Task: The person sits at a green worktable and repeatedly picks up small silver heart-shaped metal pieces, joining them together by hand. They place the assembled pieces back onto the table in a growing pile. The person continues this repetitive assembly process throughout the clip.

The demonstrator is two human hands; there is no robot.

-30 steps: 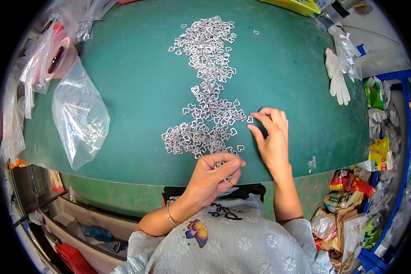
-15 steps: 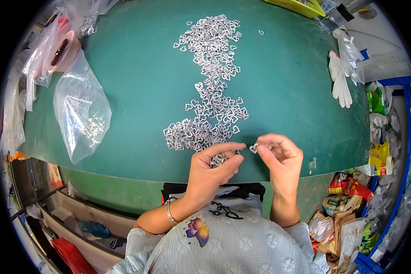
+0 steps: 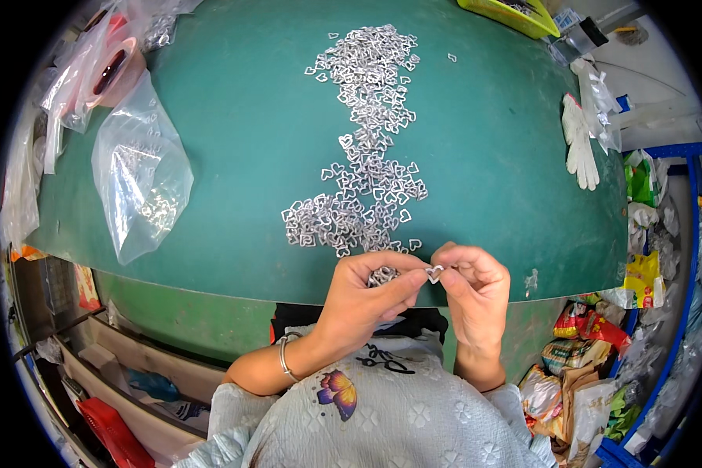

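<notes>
A long pile of small silver metal heart-shaped rings (image 3: pixel 366 70) runs down the middle of the green table (image 3: pixel 242 156). My left hand (image 3: pixel 366 292) is curled round a cluster of these hearts (image 3: pixel 382 275), which shows between thumb and fingers. Between the fingertips of both hands sits one metal heart (image 3: pixel 434 274), point downward. My right hand (image 3: pixel 477 288) pinches its right side with thumb and forefinger, while the left fingertips meet its left side. Both hands are just in front of the pile's near end, over the table's near edge.
At left lies a clear plastic bag (image 3: pixel 144 171) with small pieces in it, beside a pink basket (image 3: pixel 121 74). A white glove (image 3: pixel 579 144) rests at the right edge. A yellow-green tray (image 3: pixel 515 15) stands at the far right. One loose heart (image 3: pixel 452 58) lies apart.
My right hand has come down slightly with its heart, and my left fingertips have closed in to meet it. Before, the heart was apart from the left fingers. The view has shifted slightly.
</notes>
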